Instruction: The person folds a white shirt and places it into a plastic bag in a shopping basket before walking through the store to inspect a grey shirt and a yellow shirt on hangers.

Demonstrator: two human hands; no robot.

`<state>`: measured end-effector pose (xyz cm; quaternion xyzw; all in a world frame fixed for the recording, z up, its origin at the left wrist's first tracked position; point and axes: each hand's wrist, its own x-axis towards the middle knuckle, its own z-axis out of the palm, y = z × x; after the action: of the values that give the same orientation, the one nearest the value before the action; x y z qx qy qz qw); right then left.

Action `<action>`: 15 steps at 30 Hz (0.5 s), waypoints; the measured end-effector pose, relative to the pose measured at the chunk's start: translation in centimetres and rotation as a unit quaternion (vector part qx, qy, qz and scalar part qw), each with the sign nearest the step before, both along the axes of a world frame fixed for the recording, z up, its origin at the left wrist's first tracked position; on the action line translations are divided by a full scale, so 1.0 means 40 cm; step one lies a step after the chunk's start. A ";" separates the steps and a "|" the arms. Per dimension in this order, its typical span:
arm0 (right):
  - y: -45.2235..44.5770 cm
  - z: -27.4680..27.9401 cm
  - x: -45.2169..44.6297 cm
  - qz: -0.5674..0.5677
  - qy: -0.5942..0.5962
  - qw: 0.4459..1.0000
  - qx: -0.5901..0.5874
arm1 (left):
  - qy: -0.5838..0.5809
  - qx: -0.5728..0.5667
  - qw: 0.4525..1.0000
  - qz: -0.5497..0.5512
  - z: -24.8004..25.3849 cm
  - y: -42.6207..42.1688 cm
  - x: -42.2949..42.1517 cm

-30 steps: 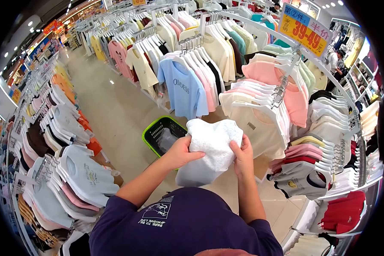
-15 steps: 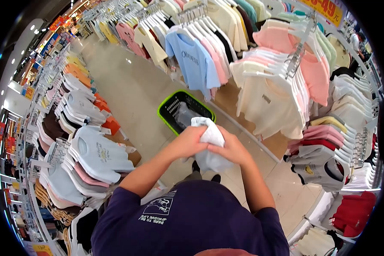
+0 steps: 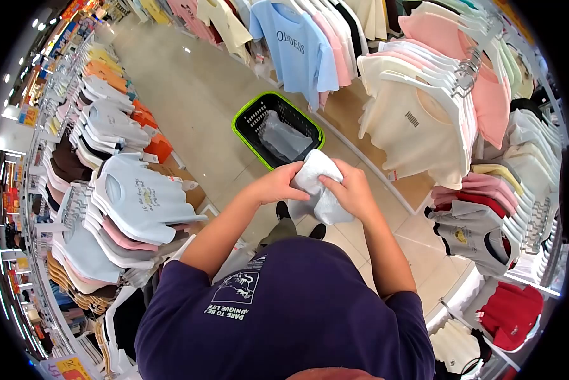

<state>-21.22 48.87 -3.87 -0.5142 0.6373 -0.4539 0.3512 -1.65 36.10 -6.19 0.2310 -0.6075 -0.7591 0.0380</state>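
Note:
A light grey, bunched piece of cloth (image 3: 320, 183), apparently a folded garment, is held up in front of my body. My left hand (image 3: 277, 182) grips its left edge, with the thumb lying along the near side. On the right side, my right hand (image 3: 354, 189) pinches the cloth, thumb on top and the other fingers mostly hidden. Just beyond the cloth, a black shopping basket with a bright green rim (image 3: 238, 130) stands on the floor. Inside it lies a clear plastic bag (image 3: 286, 135) whose contents I cannot make out.
Racks of hanging shirts line both sides, with pale blue sweatshirts (image 3: 146, 199) at left and a cream T-shirt (image 3: 411, 123) at right. A blue T-shirt (image 3: 292, 47) hangs beyond the basket. A red garment (image 3: 509, 315) lies low at the right. Tiled aisle floor (image 3: 189, 107) runs ahead.
The view has tipped downward, so the basket and racks appear differently placed. My hands have moved apart from nearly touching, and the cloth between them looks more compact and hangs less.

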 end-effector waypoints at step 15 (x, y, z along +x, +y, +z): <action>-0.166 -0.034 0.020 -0.044 -0.293 0.950 0.102 | 0.025 -0.113 0.929 0.352 -0.196 -0.159 0.139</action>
<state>-20.43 42.22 -5.21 -0.2915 0.5713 -0.5321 0.5527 3.91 29.74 -14.04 0.4050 -0.5676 -0.6292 0.3434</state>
